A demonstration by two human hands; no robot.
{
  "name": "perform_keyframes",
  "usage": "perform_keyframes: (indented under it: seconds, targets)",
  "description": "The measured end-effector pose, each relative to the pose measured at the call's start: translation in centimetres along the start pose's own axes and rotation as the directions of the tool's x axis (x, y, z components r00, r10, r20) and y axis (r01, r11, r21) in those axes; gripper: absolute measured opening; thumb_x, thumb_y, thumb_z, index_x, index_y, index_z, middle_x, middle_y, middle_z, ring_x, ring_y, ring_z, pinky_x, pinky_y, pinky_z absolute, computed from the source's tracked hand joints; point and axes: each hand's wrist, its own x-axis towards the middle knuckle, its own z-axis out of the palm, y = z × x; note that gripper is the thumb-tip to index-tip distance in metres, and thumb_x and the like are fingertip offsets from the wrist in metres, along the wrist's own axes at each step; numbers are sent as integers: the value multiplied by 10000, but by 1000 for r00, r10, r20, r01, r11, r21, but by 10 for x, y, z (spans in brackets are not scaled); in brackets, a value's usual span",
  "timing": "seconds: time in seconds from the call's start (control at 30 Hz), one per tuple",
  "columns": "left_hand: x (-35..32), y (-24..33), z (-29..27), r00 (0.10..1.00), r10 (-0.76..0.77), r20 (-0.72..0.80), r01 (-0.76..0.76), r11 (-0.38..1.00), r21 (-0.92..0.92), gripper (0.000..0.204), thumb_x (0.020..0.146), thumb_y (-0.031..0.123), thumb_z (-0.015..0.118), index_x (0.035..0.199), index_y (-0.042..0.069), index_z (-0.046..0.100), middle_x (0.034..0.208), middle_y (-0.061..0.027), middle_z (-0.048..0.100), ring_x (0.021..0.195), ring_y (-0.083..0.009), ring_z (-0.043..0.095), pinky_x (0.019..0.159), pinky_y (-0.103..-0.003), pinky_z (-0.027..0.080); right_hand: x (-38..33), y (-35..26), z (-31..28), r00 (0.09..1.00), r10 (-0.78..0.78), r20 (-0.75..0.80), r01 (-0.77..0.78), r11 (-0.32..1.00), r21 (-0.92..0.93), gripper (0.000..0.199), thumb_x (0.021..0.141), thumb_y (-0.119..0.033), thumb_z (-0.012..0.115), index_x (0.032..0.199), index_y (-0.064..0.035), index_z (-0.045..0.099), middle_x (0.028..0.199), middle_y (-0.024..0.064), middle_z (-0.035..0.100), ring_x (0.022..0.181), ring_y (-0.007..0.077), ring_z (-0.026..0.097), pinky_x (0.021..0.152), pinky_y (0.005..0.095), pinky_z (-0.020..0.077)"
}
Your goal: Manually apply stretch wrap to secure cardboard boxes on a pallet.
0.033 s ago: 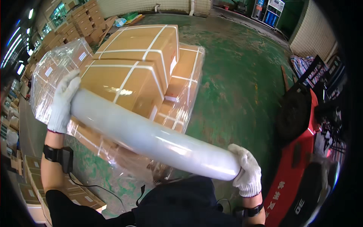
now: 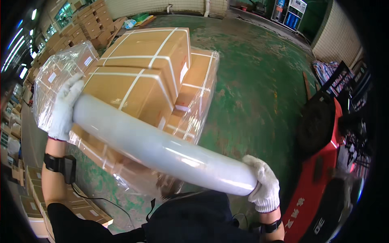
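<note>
A thick roll of clear stretch film [image 2: 162, 150] slants across in front of me, its left end farther away than its right. My left hand [image 2: 66, 107], in a white knit glove, grips the left end, with fingertips reaching up past the rim. At the right end, my right hand [image 2: 264, 185], gloved the same way, is closed round the edge, thumb on top. Beyond the roll, strapped cardboard boxes [image 2: 125, 87] are stacked with film wrapped round the lower ones. Loose film [image 2: 125, 182] hangs at the stack's near side. The roll hides part of the stack.
A film-wrapped stack [image 2: 60, 77] stands at the left, with more cartons [image 2: 91, 20] behind. Cartons [image 2: 77, 206] lie low at the left, near a thin cable [image 2: 101, 198]. A red machine [image 2: 312, 178] with a dark wheel stands at the right. Green floor [image 2: 251, 93] shows between.
The roll and both my hands are very slightly farther left in the picture. The boxes appear shifted a little too. Both hands keep their hold.
</note>
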Motion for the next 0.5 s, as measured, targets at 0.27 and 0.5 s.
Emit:
perform_keyframes:
  seconds: [0.27,0.5]
  targets:
    - [155,52,83,980,108,-167,-52,950,309,611,963,416,678,1394,7,538,1272,-66,616,1080,-116,576,971,-277,455,181,-123,-28,972,99,212,-117,990,75,715,897,-354,742,1382,99,476,1318,206,595,1173,280,616,985,375,526]
    - [258,75,142,975,134,-177,-27,863,504,542,982,423,631,1342,18,599,1296,-87,630,1202,-159,541,1064,-297,379,337,-166,-48,952,163,258,-183,982,55,779,859,-374,756,1389,110,452,1337,236,554,1226,336,578,1043,451,496]
